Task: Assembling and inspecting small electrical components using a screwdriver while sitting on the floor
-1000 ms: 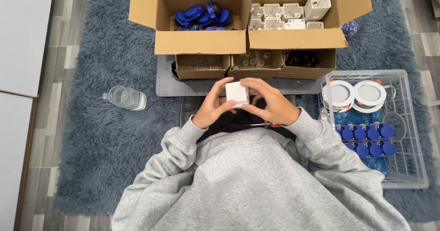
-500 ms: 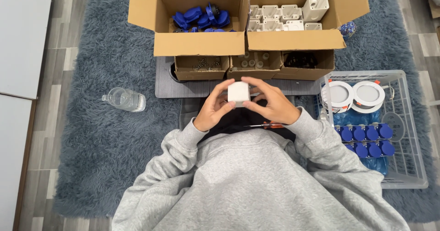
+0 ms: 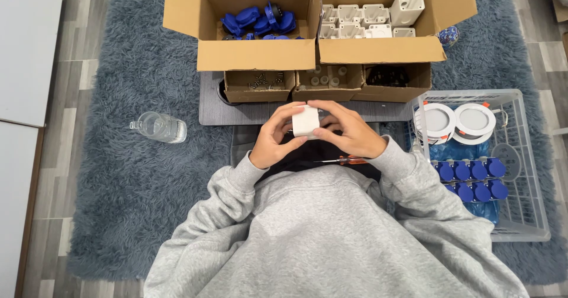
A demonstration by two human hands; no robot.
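Both hands hold a small white plastic box (image 3: 306, 121) in front of my chest, above my lap. My left hand (image 3: 273, 140) grips its left side with the fingers curled over the top. My right hand (image 3: 348, 131) wraps the right side, thumb on the front face. A screwdriver with an orange handle (image 3: 345, 160) lies across my lap just under my right hand.
Two open cardboard boxes stand ahead: one with blue parts (image 3: 258, 20), one with white housings (image 3: 376, 21). Three small boxes (image 3: 324, 80) sit on a grey board. A white wire basket (image 3: 520, 174) at right holds round white pieces and blue caps. A clear bottle (image 3: 158, 127) lies left on the rug.
The white box has stayed between my hands, which shifted slightly around it; my right fingers now lie further over its top.
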